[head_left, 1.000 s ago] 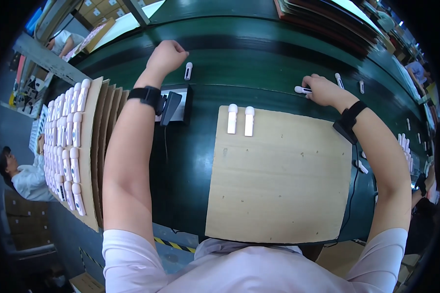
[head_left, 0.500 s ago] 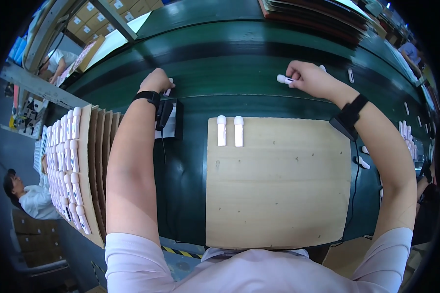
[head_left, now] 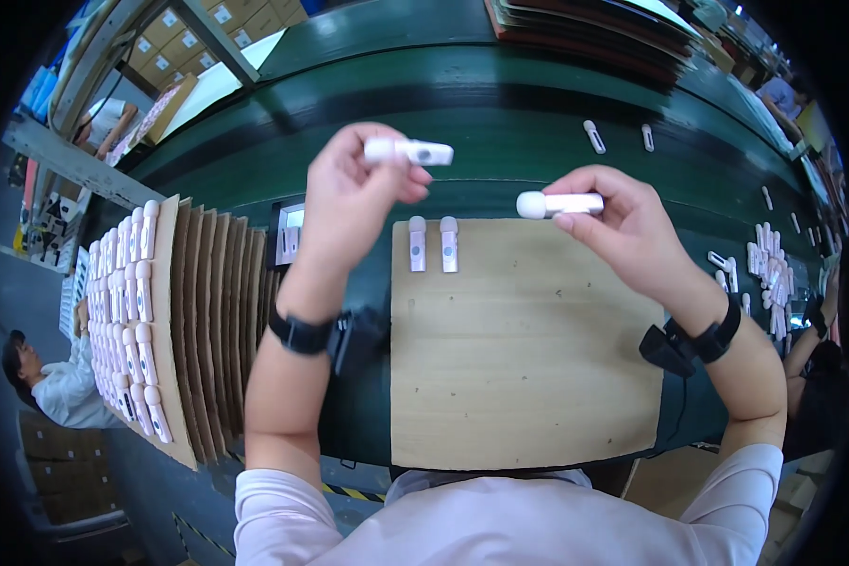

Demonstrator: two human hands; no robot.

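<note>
Pinched in my left hand point(head_left: 363, 193) is a small white wand with a rounded head point(head_left: 434, 154), lying nearly level above the far-left part of the work area. A dark oval mark shows on its side. My right hand point(head_left: 623, 222) grips a second white wand point(head_left: 575, 203) between thumb and fingers, its round head turned left, over the cardboard sheet's far edge. On the cardboard sheet point(head_left: 528, 358), two matching wands point(head_left: 417, 245) lie side by side near the far-left corner, heads pointing away from me.
At left stand upright cardboard sheets point(head_left: 217, 311), the outermost bearing rows of wands point(head_left: 144, 292). Loose wands point(head_left: 774, 274) lie heaped at right on the green conveyor point(head_left: 491, 141); two more lie farther off. Dark boards point(head_left: 594, 38) are stacked at the back. Other people sit at both sides.
Both hands have drawn back toward the cardboard from the far side of the conveyor, each bringing its wand. My left hand has also moved right and now lifts its wand clear.
</note>
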